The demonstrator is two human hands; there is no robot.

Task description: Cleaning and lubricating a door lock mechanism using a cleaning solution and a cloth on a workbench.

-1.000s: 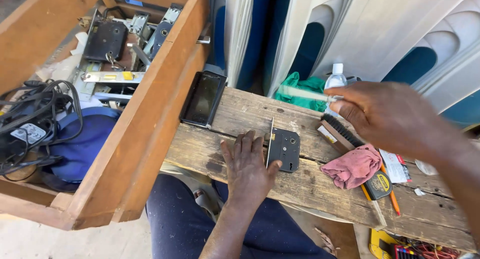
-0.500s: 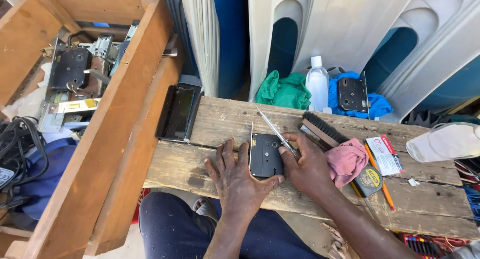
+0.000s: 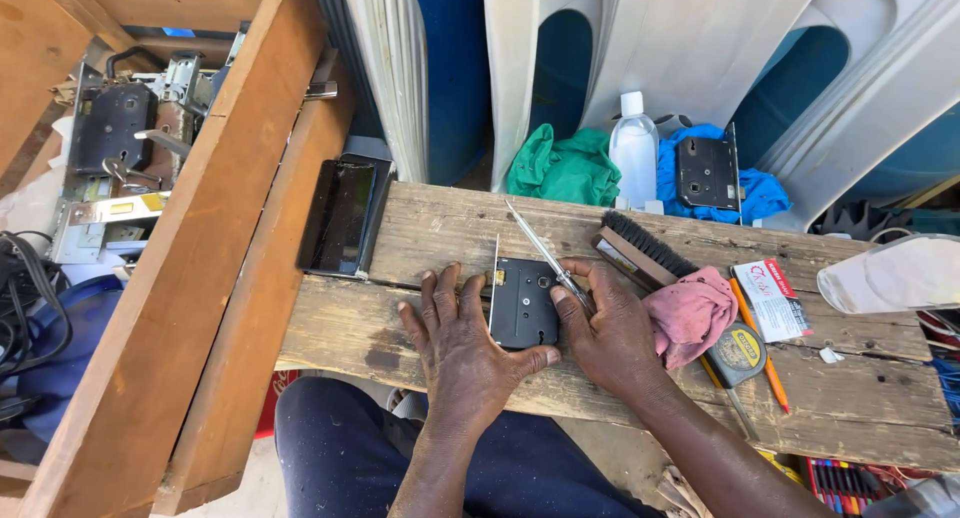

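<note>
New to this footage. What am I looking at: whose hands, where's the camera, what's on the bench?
One view, from a camera worn on the person's head, looking down at their own bare hands. No machine here.

The left hand lies flat on a rough wooden plank bench and steadies a black door lock case. The right hand touches the lock and holds a thin metal tool, likely tweezers.

Also on the bench: a brush, a pink rag, a tape measure, a pencil. Behind: a plastic bottle, green cloth, a second lock.

Head cam, steep downward, close.
</note>
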